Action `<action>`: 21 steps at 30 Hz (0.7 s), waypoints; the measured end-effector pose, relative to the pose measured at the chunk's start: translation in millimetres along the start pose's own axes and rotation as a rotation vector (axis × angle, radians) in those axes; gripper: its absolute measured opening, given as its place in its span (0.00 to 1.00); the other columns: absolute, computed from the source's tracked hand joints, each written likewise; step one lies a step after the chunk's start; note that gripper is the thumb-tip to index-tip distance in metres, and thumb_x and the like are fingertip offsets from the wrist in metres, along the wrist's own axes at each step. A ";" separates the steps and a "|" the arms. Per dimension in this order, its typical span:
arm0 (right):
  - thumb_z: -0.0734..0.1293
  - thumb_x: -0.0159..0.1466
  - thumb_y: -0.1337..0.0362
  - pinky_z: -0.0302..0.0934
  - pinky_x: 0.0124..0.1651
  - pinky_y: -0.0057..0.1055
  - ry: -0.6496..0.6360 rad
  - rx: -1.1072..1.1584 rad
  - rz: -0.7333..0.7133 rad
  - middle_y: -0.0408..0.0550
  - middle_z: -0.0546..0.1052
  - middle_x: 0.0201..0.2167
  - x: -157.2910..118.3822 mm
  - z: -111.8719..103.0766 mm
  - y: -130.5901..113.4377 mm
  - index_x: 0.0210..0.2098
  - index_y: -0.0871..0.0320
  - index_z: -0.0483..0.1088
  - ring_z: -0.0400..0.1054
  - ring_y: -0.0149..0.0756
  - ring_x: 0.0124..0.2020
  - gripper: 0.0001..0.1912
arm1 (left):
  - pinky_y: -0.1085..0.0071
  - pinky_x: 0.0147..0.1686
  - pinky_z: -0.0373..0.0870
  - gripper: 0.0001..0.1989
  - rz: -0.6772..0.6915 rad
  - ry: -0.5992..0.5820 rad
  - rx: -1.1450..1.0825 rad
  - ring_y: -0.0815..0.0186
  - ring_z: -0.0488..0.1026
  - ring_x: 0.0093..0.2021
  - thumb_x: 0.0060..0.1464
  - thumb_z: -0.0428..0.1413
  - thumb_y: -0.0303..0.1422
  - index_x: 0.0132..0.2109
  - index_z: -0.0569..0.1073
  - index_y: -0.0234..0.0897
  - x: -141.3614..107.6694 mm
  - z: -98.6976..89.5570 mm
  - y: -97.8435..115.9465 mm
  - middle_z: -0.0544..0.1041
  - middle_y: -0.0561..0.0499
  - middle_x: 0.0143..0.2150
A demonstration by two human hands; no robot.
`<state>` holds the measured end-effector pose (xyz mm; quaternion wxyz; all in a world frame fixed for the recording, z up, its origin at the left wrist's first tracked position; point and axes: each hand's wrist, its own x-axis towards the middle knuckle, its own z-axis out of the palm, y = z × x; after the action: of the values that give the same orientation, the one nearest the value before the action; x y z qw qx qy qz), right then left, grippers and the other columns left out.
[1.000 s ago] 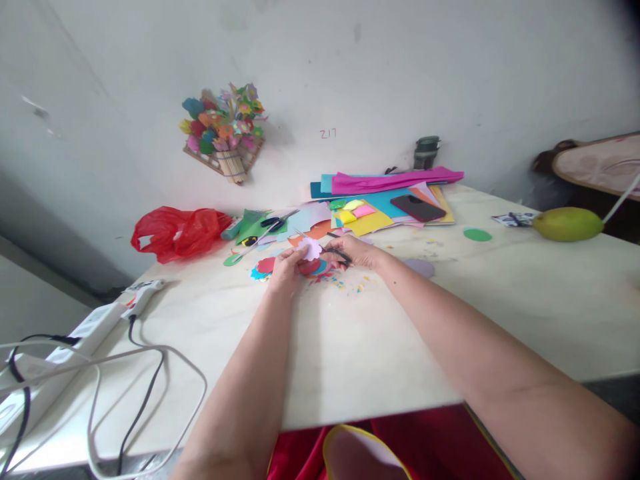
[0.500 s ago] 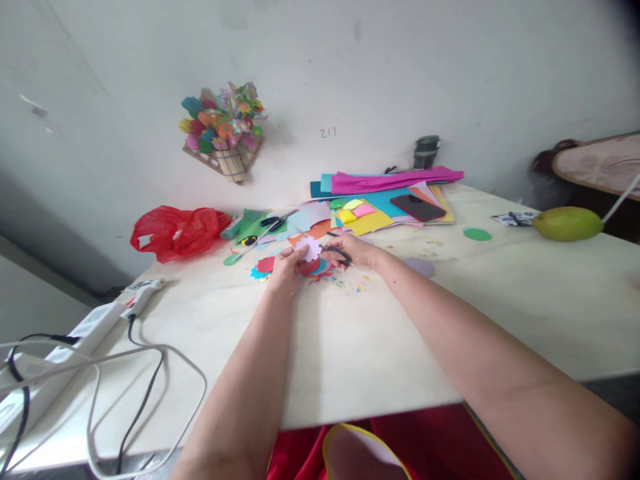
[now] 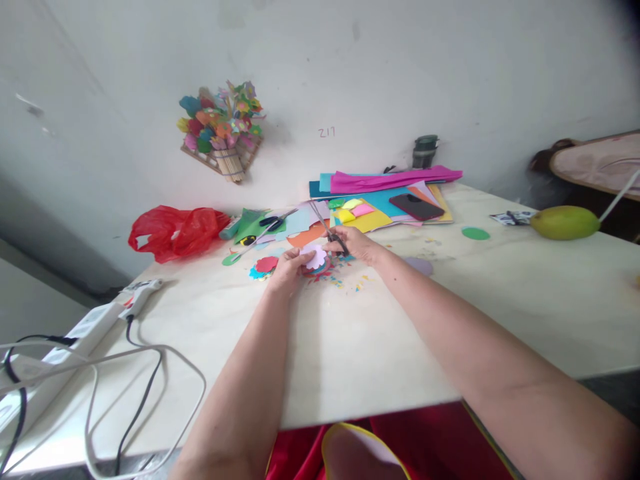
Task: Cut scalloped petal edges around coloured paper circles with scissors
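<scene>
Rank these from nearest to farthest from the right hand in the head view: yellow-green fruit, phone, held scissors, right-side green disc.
1. Scissors, held in the right hand.
2. Phone, beyond the hand, to its right.
3. Green disc, farther right.
4. Yellow-green fruit, farthest right of these.
</scene>
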<state>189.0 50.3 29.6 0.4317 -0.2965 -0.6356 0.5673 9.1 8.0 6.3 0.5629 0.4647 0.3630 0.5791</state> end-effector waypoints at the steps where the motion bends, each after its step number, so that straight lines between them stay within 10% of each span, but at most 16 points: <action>1: 0.76 0.45 0.67 0.58 0.22 0.21 0.014 0.019 0.000 0.37 0.70 0.20 -0.3 0.7 -1.3 0.35 0.61 0.68 0.65 0.25 0.20 0.20 | 0.73 0.24 0.64 0.11 -0.004 -0.016 0.022 0.71 0.68 0.21 0.36 0.67 0.32 0.23 0.74 0.31 -0.2 0.0 -0.4 0.74 0.50 0.21; 12: 0.68 0.45 0.74 0.56 0.24 0.22 -0.025 -0.001 -0.021 0.36 0.69 0.20 -2.2 16.5 -1.5 0.35 0.61 0.68 0.62 0.26 0.21 0.16 | 0.74 0.22 0.61 0.13 -0.085 -0.112 0.150 0.71 0.67 0.19 0.33 0.68 0.34 0.21 0.71 0.32 -2.5 4.5 0.3 0.74 0.49 0.20; 21: 0.68 0.46 0.75 0.56 0.22 0.22 0.024 0.018 0.011 0.34 0.67 0.17 3.0 13.9 2.7 0.35 0.60 0.66 0.63 0.25 0.18 0.16 | 0.77 0.19 0.60 0.13 0.026 0.090 0.002 0.73 0.66 0.18 0.33 0.68 0.32 0.22 0.71 0.32 2.6 0.7 -2.4 0.71 0.52 0.18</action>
<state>175.0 46.9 27.8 0.4390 -0.3028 -0.6236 0.5716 10.7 10.7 4.5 0.5381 0.4434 0.3823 0.6064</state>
